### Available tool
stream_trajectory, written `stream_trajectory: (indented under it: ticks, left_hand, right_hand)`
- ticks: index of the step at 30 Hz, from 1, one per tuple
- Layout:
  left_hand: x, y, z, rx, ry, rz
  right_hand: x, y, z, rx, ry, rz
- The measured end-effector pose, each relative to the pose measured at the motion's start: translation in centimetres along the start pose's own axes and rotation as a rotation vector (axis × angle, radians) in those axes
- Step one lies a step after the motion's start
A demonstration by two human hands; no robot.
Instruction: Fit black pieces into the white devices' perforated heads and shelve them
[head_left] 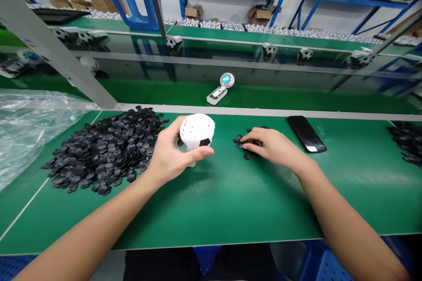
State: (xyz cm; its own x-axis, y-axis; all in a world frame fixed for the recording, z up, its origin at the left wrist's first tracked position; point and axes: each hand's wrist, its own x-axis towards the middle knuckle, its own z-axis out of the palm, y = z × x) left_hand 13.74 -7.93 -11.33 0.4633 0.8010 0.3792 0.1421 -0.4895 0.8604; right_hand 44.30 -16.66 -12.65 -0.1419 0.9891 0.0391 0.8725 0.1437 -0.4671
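Note:
My left hand (173, 151) is closed around a white ball-shaped fan head (197, 128), held above the green table. One black patch shows on its lower front, and small slots mark its white shell. Part of a white stem is visible below it. To the right, my right hand (270, 144) reaches down to a small group of black plastic pieces (240, 139) on the table. Its thumb and fingertips are close together at these pieces; whether one is pinched between them is hidden. A large heap of the same black pieces (108, 149) lies left of my left hand.
A black phone (306, 134) lies right of my right hand. More black pieces (409, 140) are at the far right. Clear plastic sheeting (29, 127) covers the left side. Beyond the metal rail (211, 109), a white fan unit (217, 95) lies on the green conveyor belt (263, 96).

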Motion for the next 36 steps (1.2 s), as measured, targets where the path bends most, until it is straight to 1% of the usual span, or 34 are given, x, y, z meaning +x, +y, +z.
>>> stream_trajectory:
  ticks: [2,3,5,8,10,12,15,19,23,25,26,28,30,32,34,36]
  left_hand:
    - [0.0,-0.2,0.4,-0.041,0.035,-0.005]
    - [-0.1,-0.3,0.7,-0.044,0.035,-0.001]
    - [-0.2,-0.5,1.1,0.005,-0.003,0.024]
    - [-0.3,-0.4,1.3,0.163,-0.064,0.072]
    - [-0.3,-0.2,1.0,0.236,-0.094,0.041]
    - [-0.3,0.1,0.7,0.257,-0.119,-0.035]
    - [-0.4,0.6,0.5,0.212,-0.16,-0.123]
    - [-0.4,1.1,0.8,0.126,-0.199,-0.148]
    - [-0.5,1.1,1.2,0.05,-0.165,-0.168]
    - [-0.6,0.8,1.5,0.03,-0.145,-0.177]
    - [-0.7,0.6,1.7,0.028,-0.138,-0.179]
    - [-0.9,0.2,2.0,0.037,-0.137,-0.181]
    - [-1.1,-0.1,2.4,0.047,-0.146,-0.176]
    - [-1.2,-0.3,2.7,0.05,-0.161,-0.167]
    - [-1.4,-0.5,3.0,0.055,-0.181,-0.156]
    - [-1.5,-0.5,3.2,0.065,-0.203,-0.154]
  right_hand:
    - [0.1,-0.3,0.4,-0.041,0.015,0.009]
    - [0.1,-0.5,0.6,-0.066,0.02,0.013]
    - [0.1,-0.9,0.8,-0.12,0.02,0.024]
    - [0.0,-1.4,1.0,-0.196,0.018,0.042]
    - [0.0,-1.7,1.2,-0.245,0.029,0.048]
    - [0.1,-2.0,1.5,-0.299,0.05,0.056]
    - [0.3,-2.6,1.9,-0.371,0.072,0.059]
    - [0.4,-3.5,2.2,-0.428,0.08,0.047]
    - [0.6,-3.7,2.6,-0.466,0.111,0.047]
    - [0.6,-3.6,2.6,-0.362,0.145,0.02]
    - [0.5,-3.7,2.5,-0.254,0.169,0.007]
    - [0.2,-4.0,2.2,0.058,0.216,0.018]
    - [-0.3,-4.6,1.8,0.412,0.246,0.093]
    - [-1.0,-5.6,1.4,0.69,0.261,0.173]
    - [-1.5,-6.7,1.4,0.849,0.27,0.199]
    - [-1.7,-7.7,1.7,0.905,0.265,0.18]
